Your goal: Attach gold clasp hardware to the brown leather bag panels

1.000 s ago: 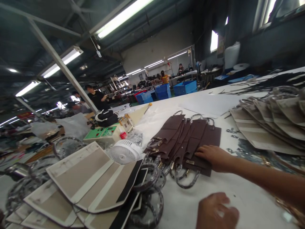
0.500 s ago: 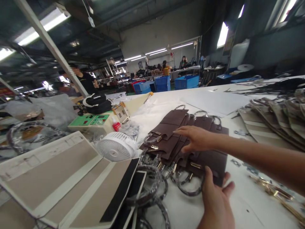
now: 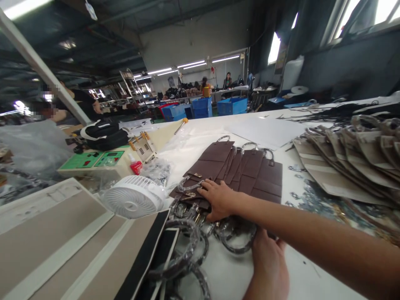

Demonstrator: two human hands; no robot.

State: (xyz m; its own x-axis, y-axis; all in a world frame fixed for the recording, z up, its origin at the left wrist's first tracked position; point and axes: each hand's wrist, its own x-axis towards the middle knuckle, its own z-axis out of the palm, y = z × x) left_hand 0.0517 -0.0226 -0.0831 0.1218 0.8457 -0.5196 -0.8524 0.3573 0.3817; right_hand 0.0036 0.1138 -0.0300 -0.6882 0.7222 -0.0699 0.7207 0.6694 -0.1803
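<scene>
Several dark brown bag panels (image 3: 215,156) with plastic-wrapped loop handles lie fanned out and overlapping on the white table. My right hand (image 3: 218,198) rests on the near left part of the fan, palm down with its fingers spread, beside a gold clasp. Below my right forearm, my left hand (image 3: 270,260) grips the near edge of the rightmost brown bag panel (image 3: 265,183). Its thumb and fingertips are partly hidden by that forearm. Wrapped handles (image 3: 237,241) hang off the near side of the panels.
Beige panels with black strips (image 3: 93,250) lie at the left, near a white fan (image 3: 134,196). Behind it stand a green-topped machine (image 3: 93,160) and a red bottle (image 3: 136,166). More beige panels (image 3: 337,162) and scattered metal pieces (image 3: 321,200) lie at the right. People work farther back.
My right hand has slid left and nearer across the panels. My left hand has closed in on the near edge of the rightmost panel. The view has turned somewhat to the right.
</scene>
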